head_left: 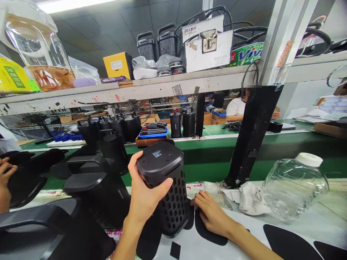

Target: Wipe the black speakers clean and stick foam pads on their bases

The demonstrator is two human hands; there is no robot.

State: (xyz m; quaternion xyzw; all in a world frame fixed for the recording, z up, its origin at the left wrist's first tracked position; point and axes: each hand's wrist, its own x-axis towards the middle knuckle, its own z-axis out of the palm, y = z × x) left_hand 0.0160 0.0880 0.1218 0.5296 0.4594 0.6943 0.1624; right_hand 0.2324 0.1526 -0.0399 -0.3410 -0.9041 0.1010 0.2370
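Observation:
My left hand (148,196) is wrapped round the upper part of a black speaker (173,202) with a perforated grille. A small printed label shows on its flat top face, and the speaker stands slightly tilted over a white sheet (244,234) with black rounded shapes on it. Close to the speaker's lower right edge is my right hand (210,211), its fingers bent inward above a black shape; what the fingertips hold, if anything, is hidden. More black speakers with handles (94,195) stand to the left of my left forearm.
A clear plastic jar (296,187) and crumpled tissue (252,198) are at the right. Behind runs a green conveyor (211,155) carrying speakers and a blue tray (153,133). A black post (252,137) and an overhead shelf (151,85) frame the bench. Another person's hand (5,180) shows at far left.

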